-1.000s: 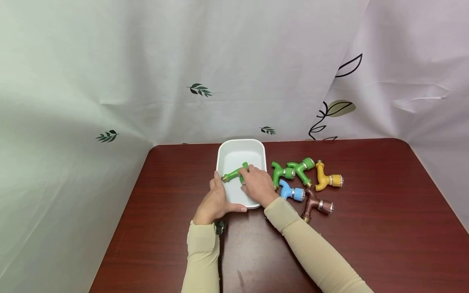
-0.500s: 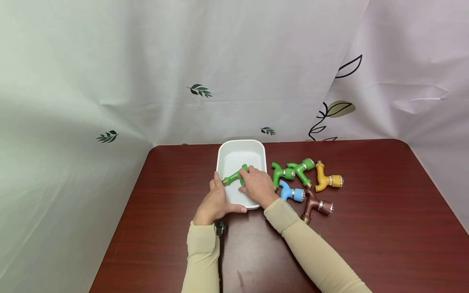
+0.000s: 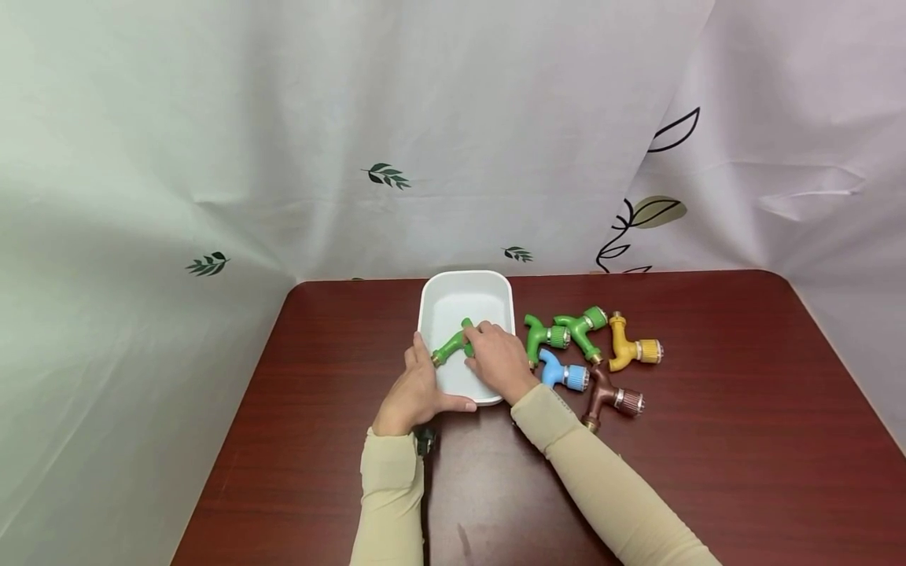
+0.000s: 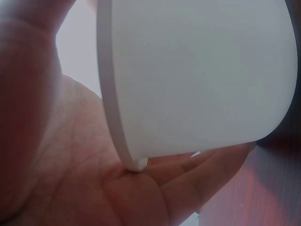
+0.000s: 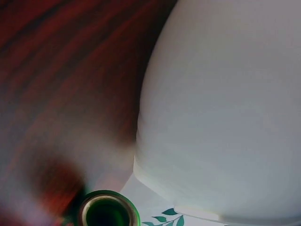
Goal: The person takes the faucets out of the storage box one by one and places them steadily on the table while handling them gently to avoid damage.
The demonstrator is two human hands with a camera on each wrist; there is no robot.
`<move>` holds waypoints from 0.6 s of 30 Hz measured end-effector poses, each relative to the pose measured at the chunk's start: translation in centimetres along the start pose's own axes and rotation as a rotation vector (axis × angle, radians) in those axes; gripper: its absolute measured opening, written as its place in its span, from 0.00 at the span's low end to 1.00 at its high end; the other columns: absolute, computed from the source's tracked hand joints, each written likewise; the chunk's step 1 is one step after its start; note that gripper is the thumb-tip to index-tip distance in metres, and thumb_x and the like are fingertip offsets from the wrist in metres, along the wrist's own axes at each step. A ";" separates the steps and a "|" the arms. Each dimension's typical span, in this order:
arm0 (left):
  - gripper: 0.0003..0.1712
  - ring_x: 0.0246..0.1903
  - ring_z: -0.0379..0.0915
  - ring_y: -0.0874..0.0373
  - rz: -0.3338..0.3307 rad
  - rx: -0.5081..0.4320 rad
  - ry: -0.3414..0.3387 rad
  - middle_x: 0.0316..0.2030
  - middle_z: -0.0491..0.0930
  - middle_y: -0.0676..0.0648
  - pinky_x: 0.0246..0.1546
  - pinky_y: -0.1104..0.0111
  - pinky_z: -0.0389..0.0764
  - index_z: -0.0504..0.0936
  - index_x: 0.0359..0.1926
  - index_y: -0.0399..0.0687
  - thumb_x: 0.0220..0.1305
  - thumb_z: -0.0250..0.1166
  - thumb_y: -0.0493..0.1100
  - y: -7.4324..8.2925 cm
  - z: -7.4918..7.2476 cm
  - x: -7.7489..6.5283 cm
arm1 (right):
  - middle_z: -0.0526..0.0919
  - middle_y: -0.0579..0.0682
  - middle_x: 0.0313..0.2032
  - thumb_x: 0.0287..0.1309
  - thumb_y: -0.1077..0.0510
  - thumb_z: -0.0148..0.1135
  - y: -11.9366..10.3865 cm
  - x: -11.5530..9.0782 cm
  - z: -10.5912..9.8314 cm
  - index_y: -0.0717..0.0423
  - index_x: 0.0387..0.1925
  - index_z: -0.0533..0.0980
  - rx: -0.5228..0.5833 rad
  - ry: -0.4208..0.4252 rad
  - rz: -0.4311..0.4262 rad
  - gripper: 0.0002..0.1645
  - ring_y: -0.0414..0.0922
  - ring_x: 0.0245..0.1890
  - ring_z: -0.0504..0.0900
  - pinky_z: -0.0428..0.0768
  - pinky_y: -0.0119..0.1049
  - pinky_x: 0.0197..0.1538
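Observation:
A white plastic tray [image 3: 467, 281] stands at the far middle of the table. My left hand [image 3: 414, 391] grips its near left corner, thumb along the front rim and fingers along the left side. In the left wrist view, the palm and fingers [image 4: 202, 183] lie against the tray's outer wall [image 4: 202, 80]. Inside the tray, my right hand [image 3: 499, 360] pinches a green tap [image 3: 451, 346] lying at a slant, its brass threaded end toward my left fingers. The right hand hides part of the tap. The right wrist view shows mostly the tray's outer wall [image 5: 221, 108].
Right of the tray lie two more green taps [image 3: 538, 336] [image 3: 582, 328], a blue tap [image 3: 562, 372], a yellow tap [image 3: 630, 346] and a brown tap [image 3: 607, 395]. A dark object [image 3: 425, 440] shows beside the left wrist. A white curtain [image 3: 453, 141] hangs behind the table.
The green tap in the tray has turned slightly under my right hand, its brass end shifting toward me. My left hand and the tray have stayed in place.

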State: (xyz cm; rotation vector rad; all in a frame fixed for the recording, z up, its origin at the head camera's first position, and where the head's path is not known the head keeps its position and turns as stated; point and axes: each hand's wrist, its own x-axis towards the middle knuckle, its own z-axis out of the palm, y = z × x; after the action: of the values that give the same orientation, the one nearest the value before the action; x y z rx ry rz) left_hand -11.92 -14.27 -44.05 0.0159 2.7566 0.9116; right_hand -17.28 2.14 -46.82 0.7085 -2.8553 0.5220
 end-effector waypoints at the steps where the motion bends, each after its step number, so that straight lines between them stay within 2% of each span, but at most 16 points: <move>1: 0.88 0.50 0.75 0.38 0.001 -0.001 0.000 0.71 0.50 0.28 0.53 0.53 0.77 0.31 0.76 0.28 0.35 0.86 0.61 0.0 0.0 0.0 | 0.81 0.52 0.38 0.54 0.56 0.77 0.0 0.0 0.0 0.51 0.41 0.81 0.008 0.006 0.000 0.14 0.49 0.36 0.80 0.80 0.44 0.34; 18: 0.88 0.51 0.75 0.37 0.002 0.011 -0.013 0.71 0.49 0.27 0.52 0.52 0.77 0.30 0.76 0.27 0.37 0.85 0.61 0.0 -0.1 0.1 | 0.83 0.52 0.43 0.56 0.59 0.75 0.1 -0.2 -0.1 0.52 0.44 0.82 0.096 0.052 0.012 0.14 0.49 0.41 0.81 0.82 0.45 0.38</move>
State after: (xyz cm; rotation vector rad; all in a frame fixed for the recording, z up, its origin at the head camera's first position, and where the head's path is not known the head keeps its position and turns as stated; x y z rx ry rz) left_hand -12.04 -14.26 -44.00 0.0254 2.7502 0.8943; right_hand -17.18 2.31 -46.84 0.6830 -2.8034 0.6729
